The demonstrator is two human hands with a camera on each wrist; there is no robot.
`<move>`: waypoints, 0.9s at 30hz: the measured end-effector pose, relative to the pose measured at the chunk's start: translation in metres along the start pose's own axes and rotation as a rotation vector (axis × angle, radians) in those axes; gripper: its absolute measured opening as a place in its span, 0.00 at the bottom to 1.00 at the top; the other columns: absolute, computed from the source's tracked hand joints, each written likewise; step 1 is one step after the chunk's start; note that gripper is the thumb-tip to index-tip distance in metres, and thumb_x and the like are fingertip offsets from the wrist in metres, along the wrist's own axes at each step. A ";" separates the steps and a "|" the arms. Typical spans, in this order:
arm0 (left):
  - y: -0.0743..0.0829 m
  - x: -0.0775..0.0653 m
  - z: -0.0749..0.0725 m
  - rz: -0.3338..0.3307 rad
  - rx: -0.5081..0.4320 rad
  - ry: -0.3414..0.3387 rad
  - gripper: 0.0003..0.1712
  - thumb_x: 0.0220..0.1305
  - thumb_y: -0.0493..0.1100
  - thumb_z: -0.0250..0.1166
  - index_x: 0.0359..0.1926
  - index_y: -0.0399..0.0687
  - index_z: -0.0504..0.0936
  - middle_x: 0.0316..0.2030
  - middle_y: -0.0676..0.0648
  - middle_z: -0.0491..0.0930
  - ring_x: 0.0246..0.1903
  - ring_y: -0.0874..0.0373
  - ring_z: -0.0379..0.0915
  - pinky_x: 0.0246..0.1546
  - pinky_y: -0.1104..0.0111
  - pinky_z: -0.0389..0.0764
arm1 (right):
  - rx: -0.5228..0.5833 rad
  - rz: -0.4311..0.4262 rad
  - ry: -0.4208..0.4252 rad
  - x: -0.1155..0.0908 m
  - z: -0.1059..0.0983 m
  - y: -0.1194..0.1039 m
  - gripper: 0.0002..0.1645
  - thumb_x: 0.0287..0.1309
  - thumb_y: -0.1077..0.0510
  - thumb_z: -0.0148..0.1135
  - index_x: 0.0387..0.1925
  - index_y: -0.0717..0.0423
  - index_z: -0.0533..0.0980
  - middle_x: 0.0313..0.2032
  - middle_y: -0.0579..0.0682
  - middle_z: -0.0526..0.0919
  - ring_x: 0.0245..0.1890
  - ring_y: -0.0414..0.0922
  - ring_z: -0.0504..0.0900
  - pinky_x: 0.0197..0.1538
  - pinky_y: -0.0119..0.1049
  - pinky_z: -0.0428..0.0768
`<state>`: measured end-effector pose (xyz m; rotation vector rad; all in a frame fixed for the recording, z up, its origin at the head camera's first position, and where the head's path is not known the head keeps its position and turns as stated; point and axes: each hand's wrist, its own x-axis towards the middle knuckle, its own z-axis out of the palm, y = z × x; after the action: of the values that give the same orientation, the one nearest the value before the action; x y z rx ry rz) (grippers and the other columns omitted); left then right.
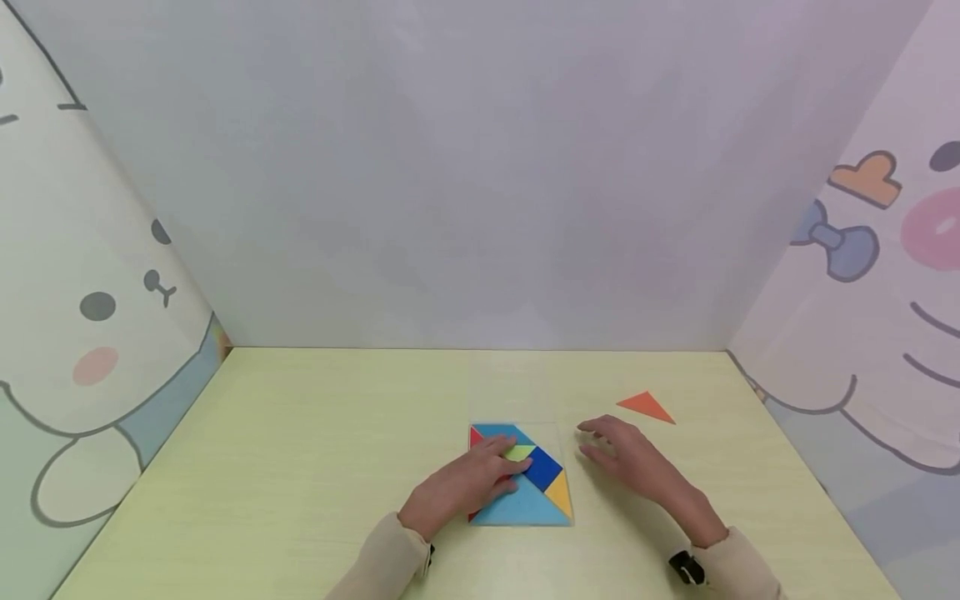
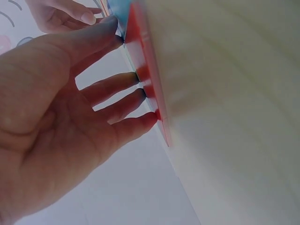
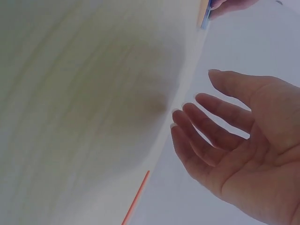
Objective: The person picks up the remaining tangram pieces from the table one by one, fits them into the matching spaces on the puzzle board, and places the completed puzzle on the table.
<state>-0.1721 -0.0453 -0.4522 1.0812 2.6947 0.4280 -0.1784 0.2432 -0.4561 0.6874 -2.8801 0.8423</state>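
A square tangram (image 1: 521,504) of flat coloured pieces lies in a clear tray (image 1: 551,431) on the table. Its light blue, dark blue, yellow, green and red pieces show, while its upper right corner is bare. My left hand (image 1: 472,483) rests on the tangram with its fingertips spread over the pieces; in the left wrist view they touch the red piece (image 2: 140,51). To the right of the tray hovers my right hand (image 1: 633,458), fingers loosely bent around nothing. Just beyond it, an orange-red triangle (image 1: 648,406) lies flat on the table.
The pale yellow wooden table (image 1: 337,433) meets a plain whitish wall (image 1: 480,183) at the back. Side panels with cartoon drawings (image 1: 97,333) stand on the left and right.
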 end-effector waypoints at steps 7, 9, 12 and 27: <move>-0.001 -0.001 0.000 0.021 0.004 0.011 0.26 0.74 0.45 0.63 0.71 0.54 0.75 0.71 0.43 0.69 0.72 0.50 0.62 0.68 0.63 0.70 | 0.011 0.072 0.047 0.001 -0.007 0.010 0.19 0.64 0.63 0.70 0.54 0.66 0.80 0.49 0.58 0.85 0.47 0.55 0.84 0.48 0.52 0.84; -0.001 -0.001 0.000 0.029 0.008 0.014 0.26 0.74 0.45 0.64 0.71 0.54 0.75 0.71 0.42 0.69 0.72 0.50 0.62 0.68 0.64 0.70 | 0.025 0.081 0.054 0.002 -0.008 0.014 0.19 0.64 0.64 0.69 0.54 0.68 0.80 0.49 0.60 0.85 0.47 0.57 0.84 0.48 0.52 0.84; -0.002 -0.001 0.000 0.033 0.007 0.016 0.26 0.74 0.45 0.64 0.71 0.54 0.75 0.71 0.43 0.69 0.72 0.50 0.62 0.68 0.63 0.70 | 0.034 0.096 0.064 0.002 -0.009 0.020 0.19 0.64 0.64 0.69 0.54 0.69 0.80 0.50 0.62 0.84 0.47 0.58 0.85 0.48 0.53 0.84; 0.001 -0.002 -0.002 0.014 0.002 -0.003 0.27 0.75 0.45 0.63 0.72 0.56 0.74 0.72 0.44 0.67 0.73 0.52 0.61 0.69 0.64 0.69 | -0.025 0.094 0.138 0.006 -0.018 0.043 0.18 0.61 0.67 0.70 0.50 0.74 0.80 0.46 0.67 0.84 0.45 0.64 0.84 0.46 0.58 0.82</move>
<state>-0.1702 -0.0466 -0.4502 1.1013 2.6872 0.4262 -0.2032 0.2825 -0.4617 0.4747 -2.8122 0.8281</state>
